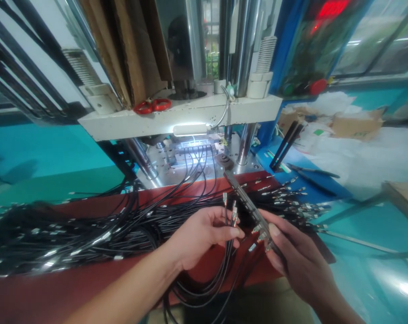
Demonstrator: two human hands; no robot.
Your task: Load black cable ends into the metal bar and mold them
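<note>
My left hand (212,229) pinches several black cables (228,252) just below their bare metal terminals (235,211), which point upward. In my right hand (288,249) is a long dark metal bar (246,198) with slots along its edge, tilted up and away to the left. A few metal terminals (263,234) sit along the bar's near end, close to my right thumb. The held cables loop down below the table's front edge. Behind both hands lies a thick pile of black cables (89,234) with metal ends.
A press with a white plate (190,117) stands ahead, its lit mould (193,148) holding a row of cables. Red-handled scissors (152,106) lie on the plate. To the right are black tweezers (315,171) on a blue surface and a red button (318,87).
</note>
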